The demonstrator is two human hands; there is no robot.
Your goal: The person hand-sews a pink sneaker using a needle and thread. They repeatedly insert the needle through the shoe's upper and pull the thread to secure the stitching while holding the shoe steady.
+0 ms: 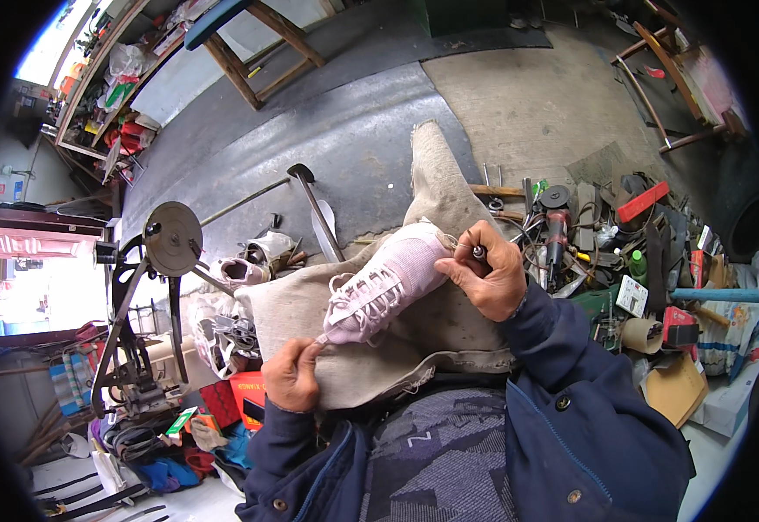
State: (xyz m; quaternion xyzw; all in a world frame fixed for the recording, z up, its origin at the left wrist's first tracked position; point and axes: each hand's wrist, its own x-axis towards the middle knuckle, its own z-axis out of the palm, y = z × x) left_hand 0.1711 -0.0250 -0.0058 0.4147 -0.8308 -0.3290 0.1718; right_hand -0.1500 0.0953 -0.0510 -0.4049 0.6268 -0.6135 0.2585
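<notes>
The left hand pinches a pale-pink laced fabric shoe on the beige lap cloth; the inward-curled right hand grips a dark-handled tool. Grey sheet flooring stretches beyond the cloth's far edge.

Close, downward head-worn fisheye view

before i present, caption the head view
Left hand pinching one end of a pink sneaker, right hand holding a dark tool.

The person has on a dark blue jacket. Inside the jacket is a grey and black top with pointy shapes. On the jacket are round buttons and thin blue lines.
</notes>
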